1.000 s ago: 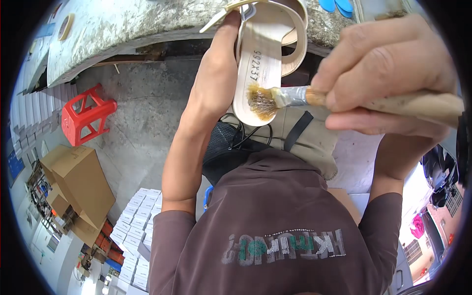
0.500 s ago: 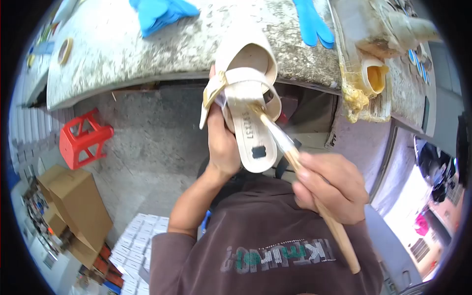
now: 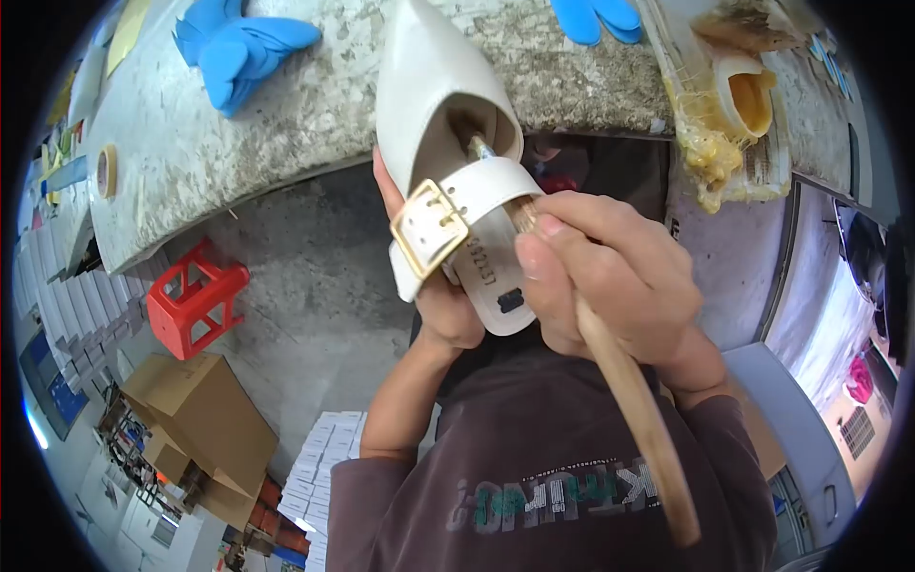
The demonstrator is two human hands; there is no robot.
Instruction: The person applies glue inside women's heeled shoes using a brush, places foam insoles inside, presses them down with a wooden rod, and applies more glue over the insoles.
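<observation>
A white pointed shoe [image 3: 419, 86] with a gold-buckled strap is held toe-up by my left hand [image 3: 446, 310], whose fingers wrap its left side from beneath. My right hand [image 3: 620, 281] is closed around the wooden handle of a brush [image 3: 634, 410]. The brush passes under the strap, and its bristle end is inside the toe opening, mostly in shadow. On the insole, printed digits and a small dark patch show near the heel.
Blue insoles [image 3: 238, 52] lie on the worn workbench [image 3: 334, 105]. To the right a glue-crusted container [image 3: 748, 95] lies on its side. A red stool [image 3: 195, 300], a cardboard box [image 3: 205, 419] and stacked white boxes [image 3: 324, 458] stand at the left.
The shoe has come up towards the camera and tilted. The brush has moved from the heel, up the insole and under the strap into the toe. My view has shifted over the bench.
</observation>
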